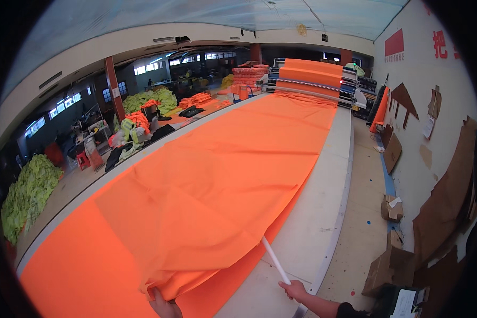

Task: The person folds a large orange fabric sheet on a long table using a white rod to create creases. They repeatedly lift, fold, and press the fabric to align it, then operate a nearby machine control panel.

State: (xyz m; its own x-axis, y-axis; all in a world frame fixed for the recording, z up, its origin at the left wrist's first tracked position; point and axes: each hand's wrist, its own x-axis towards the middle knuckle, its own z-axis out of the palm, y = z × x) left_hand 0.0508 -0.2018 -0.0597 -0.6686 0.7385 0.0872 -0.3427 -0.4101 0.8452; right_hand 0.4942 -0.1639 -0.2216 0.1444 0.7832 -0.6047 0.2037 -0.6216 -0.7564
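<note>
A long sheet of bright orange fabric (206, 175) runs down the table, its top layer wrinkled and partly lifted at the near end. My left hand (164, 306), at the lower edge, pinches the near corner of this top layer. Beneath it lies another flat orange layer (74, 254). My right hand (296, 290) is closed round the lower end of a white rod (275, 259). The rod's far end meets the right edge of the top layer; whether it continues beneath the cloth is hidden.
The long pale table (315, 212) carries a fabric-spreading machine (307, 79) at its far end. Cardboard boxes (389, 267) stand along the right wall. Piles of yellow-green cloth (32, 193) and stacked orange bundles (249, 79) lie left and beyond.
</note>
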